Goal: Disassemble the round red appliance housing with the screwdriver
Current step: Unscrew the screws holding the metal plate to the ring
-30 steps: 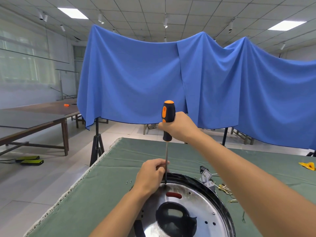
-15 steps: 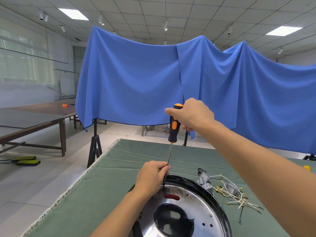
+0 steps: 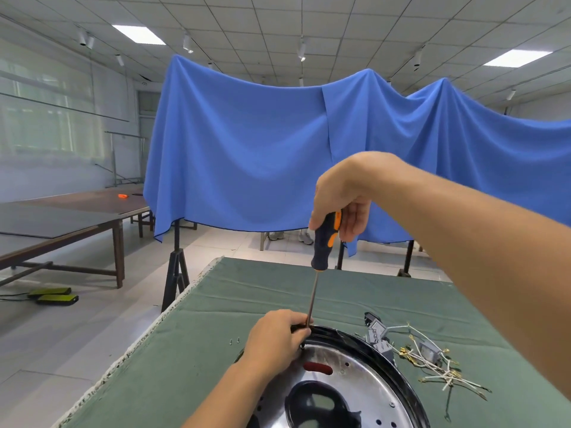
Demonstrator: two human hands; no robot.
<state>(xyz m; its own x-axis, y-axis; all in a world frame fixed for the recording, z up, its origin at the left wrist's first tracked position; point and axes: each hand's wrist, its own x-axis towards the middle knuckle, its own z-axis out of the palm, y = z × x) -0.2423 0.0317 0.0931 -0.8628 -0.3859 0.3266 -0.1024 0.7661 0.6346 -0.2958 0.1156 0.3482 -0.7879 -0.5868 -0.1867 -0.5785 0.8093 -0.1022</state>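
Housing [image 3: 346, 393] lies at the near edge of the green-covered surface [image 3: 191, 350], its lower part cut off by the frame; only a shiny metal plate, a black rim and a small red slot show, so its red body is hidden. The left hand [image 3: 276, 339] rests on the far rim, fingers curled around the screwdriver [image 3: 321, 242] shaft just above the tip, which they cover. The right hand [image 3: 343, 196] grips the top of the black-and-orange handle from above, hiding its end. The tool stands nearly upright, tilted slightly right. A tangle of white wires [image 3: 432, 362] with small grey parts lies just right of the rim; two tiny screws [image 3: 234, 340] lie to its left.
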